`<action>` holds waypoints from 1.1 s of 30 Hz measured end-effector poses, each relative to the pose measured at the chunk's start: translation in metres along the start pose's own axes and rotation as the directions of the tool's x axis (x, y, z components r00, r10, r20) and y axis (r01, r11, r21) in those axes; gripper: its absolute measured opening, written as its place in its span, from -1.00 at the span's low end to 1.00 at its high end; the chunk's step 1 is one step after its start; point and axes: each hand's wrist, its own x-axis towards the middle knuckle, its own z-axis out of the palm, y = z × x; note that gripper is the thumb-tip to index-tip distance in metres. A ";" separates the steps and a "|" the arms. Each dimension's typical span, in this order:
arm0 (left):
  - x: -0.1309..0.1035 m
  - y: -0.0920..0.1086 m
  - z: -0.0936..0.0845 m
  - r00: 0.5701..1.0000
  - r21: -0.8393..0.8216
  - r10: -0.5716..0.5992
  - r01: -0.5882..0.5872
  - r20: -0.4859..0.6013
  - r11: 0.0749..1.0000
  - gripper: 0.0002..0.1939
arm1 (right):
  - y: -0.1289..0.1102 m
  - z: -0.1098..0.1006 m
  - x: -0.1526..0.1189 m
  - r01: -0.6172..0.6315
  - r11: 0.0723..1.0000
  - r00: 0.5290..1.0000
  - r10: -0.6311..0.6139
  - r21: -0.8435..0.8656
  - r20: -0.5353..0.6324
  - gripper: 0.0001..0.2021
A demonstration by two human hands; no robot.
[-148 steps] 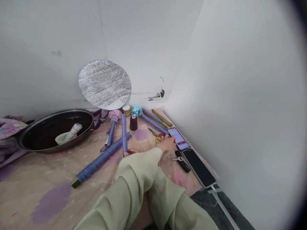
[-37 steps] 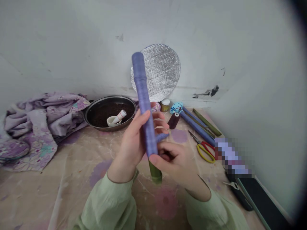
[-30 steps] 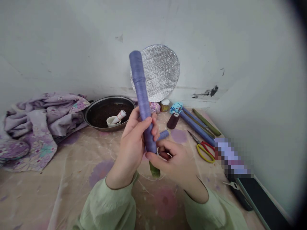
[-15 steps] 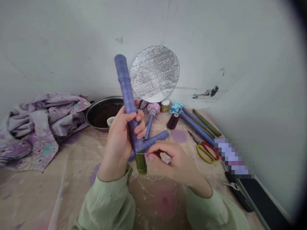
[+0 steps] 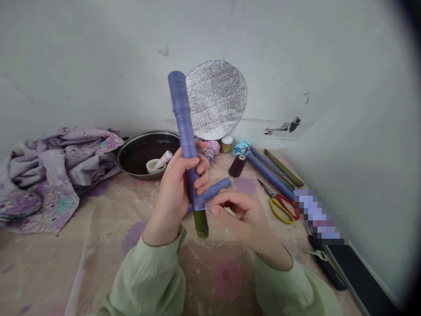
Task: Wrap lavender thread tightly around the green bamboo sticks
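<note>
A bamboo stick (image 5: 186, 131) stands slightly tilted in front of me, covered in purple thread down to a bare green lower end (image 5: 201, 223). My left hand (image 5: 176, 186) is wrapped round its middle. Just right of the lowest wraps, my right hand (image 5: 238, 215) pinches the purple thread (image 5: 208, 207), which runs taut from the stick. Behind the hands lies another purple-wrapped stick (image 5: 217, 188), partly hidden by the left hand and the held stick.
Purple floral cloth (image 5: 62, 171) is heaped at left, beside a dark pan (image 5: 128, 173) with a white cup (image 5: 151, 166). A silver disc (image 5: 219, 101) leans on the wall. At right lie a thread cone (image 5: 237, 166), scissors (image 5: 283, 210), wrapped sticks (image 5: 271, 175) and a utility knife (image 5: 329, 267).
My left hand and the stick have moved right, the stick now covering part of the silver disc. My right hand has shifted slightly right with the thread. More of the pan and cup shows.
</note>
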 end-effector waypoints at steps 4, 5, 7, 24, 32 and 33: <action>0.000 0.003 -0.001 0.997 -0.088 -0.073 0.075 0.029 0.993 -0.82 | 0.001 0.000 -0.001 -0.001 1.000 1.000 0.001 0.021 -0.013 -0.86; 0.000 0.004 -0.002 0.995 -0.123 -0.098 0.101 0.035 0.987 -0.82 | 0.002 0.001 -0.001 0.005 1.000 1.000 -0.005 0.027 -0.009 -0.86; -0.001 0.006 -0.002 0.990 -0.198 -0.130 0.137 0.049 0.971 -0.80 | 0.002 0.001 -0.001 0.023 0.999 1.000 -0.023 0.038 0.001 -0.87; -0.002 0.001 -0.004 0.969 -0.484 -0.130 0.220 0.212 0.847 -0.86 | 0.003 0.003 -0.001 -0.040 0.978 0.998 0.028 0.205 0.059 -0.82; -0.007 -0.014 0.001 0.997 -0.324 0.040 -0.017 0.066 0.946 -0.89 | -0.002 0.002 -0.001 -0.197 0.917 0.968 0.126 0.346 0.217 -0.64; -0.008 -0.014 0.003 0.997 -0.318 0.039 -0.018 0.060 0.948 -0.90 | -0.002 0.001 -0.001 -0.205 0.919 0.962 0.125 0.336 0.243 -0.63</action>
